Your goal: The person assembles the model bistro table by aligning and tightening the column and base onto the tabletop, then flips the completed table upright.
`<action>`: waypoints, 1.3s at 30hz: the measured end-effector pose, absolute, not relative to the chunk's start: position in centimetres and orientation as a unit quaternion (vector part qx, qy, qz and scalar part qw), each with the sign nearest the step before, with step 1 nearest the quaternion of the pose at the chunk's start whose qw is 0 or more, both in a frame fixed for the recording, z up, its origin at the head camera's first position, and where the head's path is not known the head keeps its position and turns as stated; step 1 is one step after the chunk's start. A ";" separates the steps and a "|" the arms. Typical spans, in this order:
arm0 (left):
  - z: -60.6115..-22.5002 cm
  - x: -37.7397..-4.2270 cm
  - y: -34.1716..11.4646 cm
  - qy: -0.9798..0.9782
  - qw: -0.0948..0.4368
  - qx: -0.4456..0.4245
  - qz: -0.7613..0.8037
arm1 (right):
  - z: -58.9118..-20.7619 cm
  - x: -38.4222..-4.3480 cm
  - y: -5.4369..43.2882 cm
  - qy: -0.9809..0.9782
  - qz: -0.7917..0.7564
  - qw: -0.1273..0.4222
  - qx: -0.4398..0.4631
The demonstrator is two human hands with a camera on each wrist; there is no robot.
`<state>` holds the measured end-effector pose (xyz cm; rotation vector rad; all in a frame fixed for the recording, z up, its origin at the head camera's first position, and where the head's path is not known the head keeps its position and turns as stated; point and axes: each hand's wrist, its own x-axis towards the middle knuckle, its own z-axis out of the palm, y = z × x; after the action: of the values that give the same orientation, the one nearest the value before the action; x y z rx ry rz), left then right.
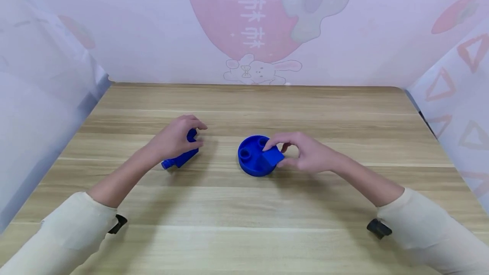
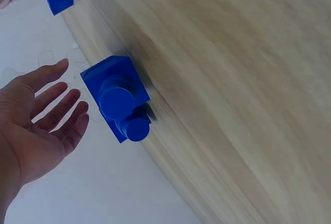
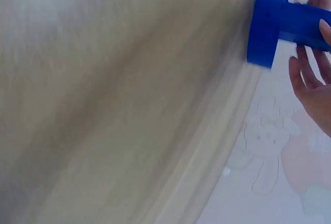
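Note:
Near the middle of the table lies a round blue base (image 1: 250,166) with round sockets on its top. My right hand (image 1: 305,152) grips a long blue block (image 1: 273,156) between thumb and fingers. In the right wrist view this block (image 3: 302,25) stands out from the flat face of the base (image 3: 262,30); whether it is seated in it is unclear. To the left, my left hand (image 1: 177,137) hovers beside blue blocks with round pegs (image 1: 187,157). Its fingers are relaxed and apart from those pegged blocks (image 2: 116,81) in the left wrist view.
A wood-grain table (image 1: 244,207) lies beneath both hands. Behind it rises a pale printed backdrop (image 1: 153,33), with similar cloth at both sides. Black bands (image 1: 379,228) show at the sleeves.

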<state>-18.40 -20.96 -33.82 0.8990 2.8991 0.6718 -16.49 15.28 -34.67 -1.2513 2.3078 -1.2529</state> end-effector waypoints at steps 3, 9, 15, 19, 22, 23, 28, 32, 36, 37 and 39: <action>-33.9 -18.3 -21.2 0.934 0.017 0.288 0.212 | -34.5 -16.6 15.8 0.786 -0.427 0.125 -0.429; -34.0 -17.9 -21.4 0.944 0.023 0.274 0.181 | -35.3 -15.9 15.4 0.814 -0.430 0.040 -0.388; -34.1 -17.4 -21.3 0.959 0.019 0.259 0.116 | -36.2 -15.2 14.5 0.830 -0.450 -0.015 -0.329; -34.1 -17.2 -21.1 0.961 0.014 0.263 0.090 | -36.2 -15.2 14.5 0.835 -0.467 0.001 -0.291; -34.2 -17.1 -21.1 0.960 0.003 0.271 0.073 | -36.0 -15.5 14.9 0.837 -0.469 0.012 -0.281; -34.3 -17.1 -21.1 0.960 -0.001 0.272 0.067 | -36.0 -15.6 15.1 0.837 -0.468 0.015 -0.282; -34.6 -17.0 -21.2 0.961 -0.013 0.275 0.038 | -36.0 -16.3 16.0 0.833 -0.469 0.030 -0.294; -34.7 -16.9 -21.1 0.962 -0.016 0.271 0.019 | -36.0 -16.8 16.4 0.828 -0.474 0.037 -0.296; -34.7 -16.9 -21.1 0.965 -0.012 0.263 0.009 | -36.2 -16.8 16.5 0.829 -0.487 0.044 -0.272; -34.6 -16.8 -21.1 0.965 -0.010 0.261 0.012 | -36.3 -16.8 16.6 0.829 -0.491 0.046 -0.265; -34.6 -16.9 -21.2 0.966 -0.008 0.258 0.018 | -36.4 -16.8 16.6 0.825 -0.503 0.046 -0.254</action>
<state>-16.86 -21.17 -34.58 0.8154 3.0491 0.0556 -16.75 16.62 -36.38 -0.7740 2.5182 -1.5344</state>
